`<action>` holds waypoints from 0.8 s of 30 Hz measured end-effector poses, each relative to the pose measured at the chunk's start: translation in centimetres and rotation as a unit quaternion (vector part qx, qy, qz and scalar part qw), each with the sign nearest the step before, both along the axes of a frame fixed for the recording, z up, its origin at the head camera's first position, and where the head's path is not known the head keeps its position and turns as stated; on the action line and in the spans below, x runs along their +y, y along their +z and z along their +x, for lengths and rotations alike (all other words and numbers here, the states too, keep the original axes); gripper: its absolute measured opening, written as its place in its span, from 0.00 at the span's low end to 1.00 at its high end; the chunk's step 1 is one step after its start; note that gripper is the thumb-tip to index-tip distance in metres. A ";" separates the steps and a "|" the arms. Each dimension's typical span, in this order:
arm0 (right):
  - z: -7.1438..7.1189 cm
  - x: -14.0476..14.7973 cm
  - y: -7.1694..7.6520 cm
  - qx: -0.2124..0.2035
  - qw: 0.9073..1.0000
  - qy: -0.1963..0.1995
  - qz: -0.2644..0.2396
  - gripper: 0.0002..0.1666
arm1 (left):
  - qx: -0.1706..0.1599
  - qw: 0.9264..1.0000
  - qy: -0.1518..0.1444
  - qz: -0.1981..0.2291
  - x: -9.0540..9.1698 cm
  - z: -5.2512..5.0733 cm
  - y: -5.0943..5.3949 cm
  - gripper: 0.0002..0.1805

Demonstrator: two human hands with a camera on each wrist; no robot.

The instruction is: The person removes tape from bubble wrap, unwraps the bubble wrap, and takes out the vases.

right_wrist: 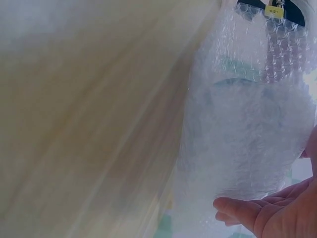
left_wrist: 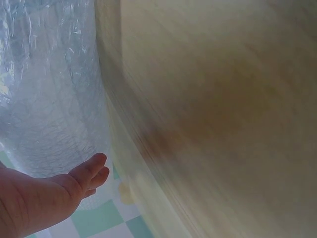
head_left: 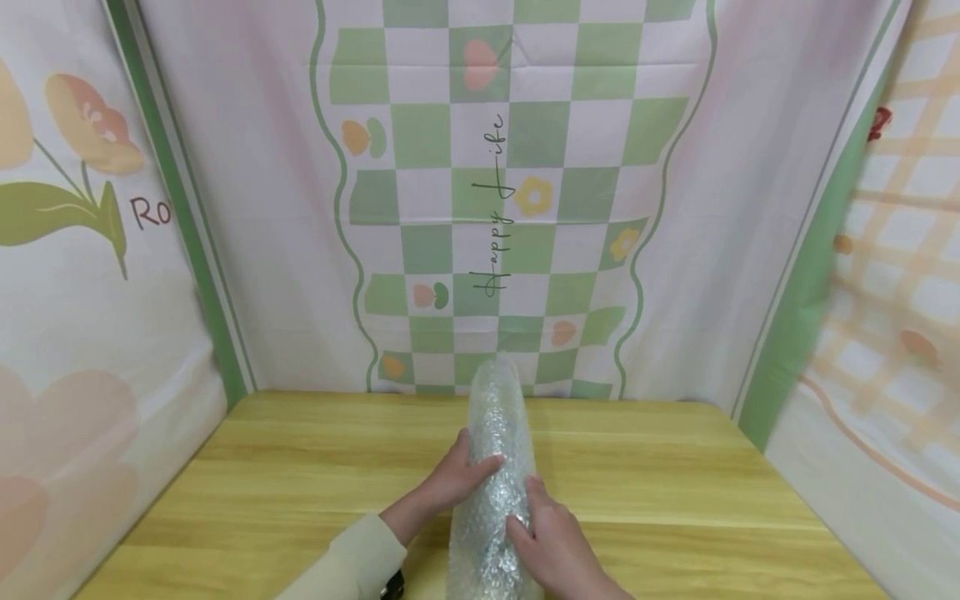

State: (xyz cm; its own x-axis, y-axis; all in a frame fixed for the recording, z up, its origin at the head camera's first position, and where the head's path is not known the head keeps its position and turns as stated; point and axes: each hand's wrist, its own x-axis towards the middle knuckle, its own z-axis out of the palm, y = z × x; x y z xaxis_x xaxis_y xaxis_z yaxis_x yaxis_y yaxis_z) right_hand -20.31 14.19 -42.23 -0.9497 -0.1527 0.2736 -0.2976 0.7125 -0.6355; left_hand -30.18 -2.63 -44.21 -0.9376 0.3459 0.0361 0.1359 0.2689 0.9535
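Observation:
A long roll of clear bubble wrap [head_left: 498,417] stands out over the table, pointing away toward the back wall. My left hand [head_left: 454,478] grips its left side, thumb laid across the top. On the right side and closer to me, my right hand [head_left: 558,537] holds the roll, with its thumb on the upper face. In the left wrist view the bubble wrap [left_wrist: 49,99] fills the left edge beside the left hand [left_wrist: 42,201]. The right wrist view has the bubble wrap [right_wrist: 237,134] above the right hand [right_wrist: 277,213]; the far fingers are partly hidden.
The wooden table [head_left: 660,467] spreads on both sides of the roll. Behind it hangs a green checked cloth [head_left: 480,192], with printed cloths [head_left: 67,333] at the sides. A dark item with a yellow label [right_wrist: 274,11] shows past the roll's upper end in the right wrist view.

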 end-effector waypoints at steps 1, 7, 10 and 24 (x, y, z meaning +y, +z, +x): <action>0.0 0.0 0.0 0.001 1.000 0.000 0.000 0.39 | 0.001 1.000 -0.001 0.001 0.0 0.0 0.0 0.56; -0.4 0.4 -0.2 0.013 1.000 0.003 -0.001 0.34 | 0.007 1.000 -0.001 0.002 -0.1 -0.1 -0.1 0.55; -0.4 0.6 -0.3 0.013 1.000 0.012 -0.006 0.35 | 0.006 1.000 0.002 -0.005 -0.1 -0.2 -0.1 0.55; -0.6 2.2 -0.2 -0.045 0.991 0.102 -0.067 0.39 | 0.000 1.000 0.004 -0.010 -0.1 0.0 0.0 0.55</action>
State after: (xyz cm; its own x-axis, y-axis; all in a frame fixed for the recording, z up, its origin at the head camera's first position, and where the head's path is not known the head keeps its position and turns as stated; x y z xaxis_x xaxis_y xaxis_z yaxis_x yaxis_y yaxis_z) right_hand -20.90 16.42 -42.43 -0.9239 -0.3129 0.2203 -0.3653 0.5501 -0.7509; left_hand -30.21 -2.74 -44.26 -0.9401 0.3397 0.0292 0.1339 0.2892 0.9478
